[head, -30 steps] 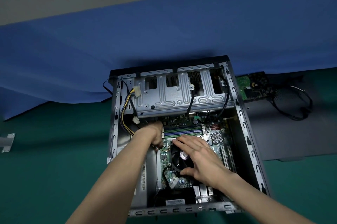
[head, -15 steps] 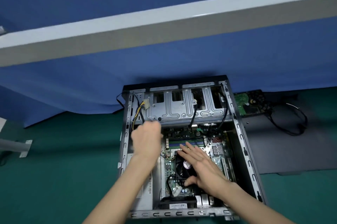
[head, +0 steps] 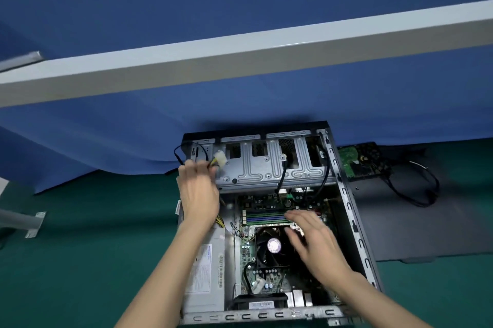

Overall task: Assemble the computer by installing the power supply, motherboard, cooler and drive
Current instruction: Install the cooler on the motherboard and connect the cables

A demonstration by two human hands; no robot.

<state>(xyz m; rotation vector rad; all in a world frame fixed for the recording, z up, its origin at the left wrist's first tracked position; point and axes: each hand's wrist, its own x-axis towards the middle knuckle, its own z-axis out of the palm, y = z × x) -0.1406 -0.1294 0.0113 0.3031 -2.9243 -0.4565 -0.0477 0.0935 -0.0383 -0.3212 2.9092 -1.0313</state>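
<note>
Case [head: 352, 223] lies open on its side on the green mat [head: 80, 261]. PSU [head: 205, 274] sits in the left bay, label up. Motherboard [head: 246, 250] is on the case floor, with the cooler [head: 270, 245] and its fan on top and the RAM sticks [head: 264, 217] just beyond. Drive cage [head: 269, 167] is at the far end. Hard drive [head: 358, 159] is outside the case, board side up, at the far edge of the dark side panel [head: 400, 221] to the right, with a black cable [head: 421, 191] looped next to it.

Left hand [head: 198, 194] is up at the far-left corner, fingertips at the yellow-black PSU wires [head: 212, 163] right by the white Molex plug [head: 220, 160]. It's blurred, so can't tell whether it grips them. Right hand [head: 316, 243] hovers flat over the cooler's right edge, fingers spread and relaxed, holding nothing. Contact with the board is unclear.
</note>
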